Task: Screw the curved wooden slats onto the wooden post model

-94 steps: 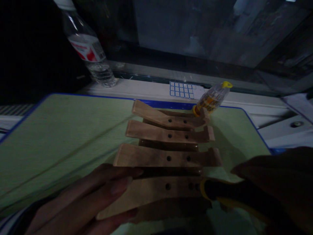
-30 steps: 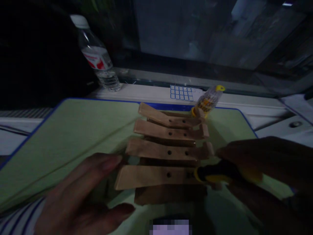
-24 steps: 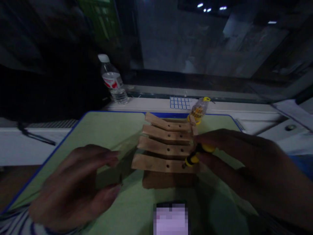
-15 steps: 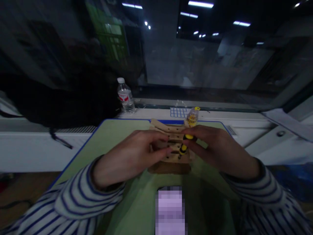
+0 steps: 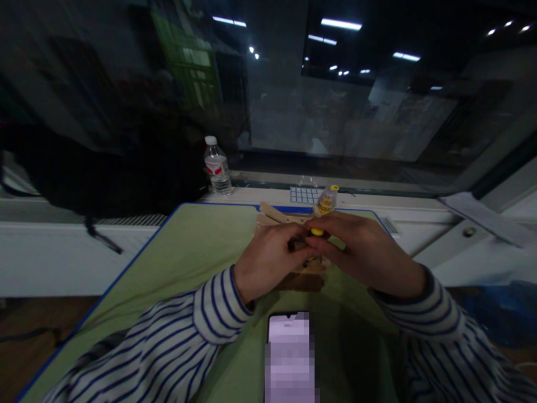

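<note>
Fingers of my right hand (image 5: 369,252) pinch the yellow-handled screwdriver (image 5: 318,232) above the slatted wooden piece (image 5: 273,213).
From my head view, the wooden piece sits toward the far side of the table (image 5: 201,240), beyond the phone (image 5: 288,326); my left hand (image 5: 268,260) bunches beside the handle, though I can't tell whether it grips anything. Best, I judge, to keep the screwdriver upright, wood steadied, turns gentle.

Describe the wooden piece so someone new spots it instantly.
Below the window is a green, blue-edged table. Near its far edge, the left hand and right hand partly cover the wooden piece. Unlike the clear yellow-capped container behind it, it's opaque, pale and slatted.
</note>
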`<state>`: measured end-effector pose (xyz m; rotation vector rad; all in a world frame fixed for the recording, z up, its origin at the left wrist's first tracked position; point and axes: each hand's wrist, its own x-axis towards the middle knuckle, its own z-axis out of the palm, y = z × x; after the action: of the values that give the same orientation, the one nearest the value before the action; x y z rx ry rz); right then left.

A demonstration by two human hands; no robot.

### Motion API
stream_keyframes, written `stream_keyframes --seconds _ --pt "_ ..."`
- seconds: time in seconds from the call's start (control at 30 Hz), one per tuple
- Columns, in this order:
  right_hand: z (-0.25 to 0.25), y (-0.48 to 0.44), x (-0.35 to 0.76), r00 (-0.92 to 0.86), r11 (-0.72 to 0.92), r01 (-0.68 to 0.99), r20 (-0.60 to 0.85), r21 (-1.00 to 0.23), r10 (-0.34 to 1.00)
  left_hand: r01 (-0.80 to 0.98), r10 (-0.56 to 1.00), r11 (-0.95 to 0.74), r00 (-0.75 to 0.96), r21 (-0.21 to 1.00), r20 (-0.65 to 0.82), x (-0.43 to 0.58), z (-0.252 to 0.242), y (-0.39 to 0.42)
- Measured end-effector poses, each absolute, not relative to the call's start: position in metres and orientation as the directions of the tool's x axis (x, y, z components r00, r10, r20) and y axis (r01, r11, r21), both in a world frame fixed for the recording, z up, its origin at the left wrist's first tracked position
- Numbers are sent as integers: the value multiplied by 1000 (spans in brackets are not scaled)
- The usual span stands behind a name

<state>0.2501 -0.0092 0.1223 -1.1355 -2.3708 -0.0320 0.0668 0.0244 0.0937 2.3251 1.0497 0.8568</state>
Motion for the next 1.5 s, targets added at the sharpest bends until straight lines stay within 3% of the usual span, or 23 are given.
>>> stream_keyframes --seconds 0.87,1.5 --pt "132 -20 250 -511 614 778 434 -135 742 352 697 -584 680 732 229 61 90 34" --pt "132 -24 251 -535 654 743 460 -143 709 380 703 -605 668 700 244 59 88 35"
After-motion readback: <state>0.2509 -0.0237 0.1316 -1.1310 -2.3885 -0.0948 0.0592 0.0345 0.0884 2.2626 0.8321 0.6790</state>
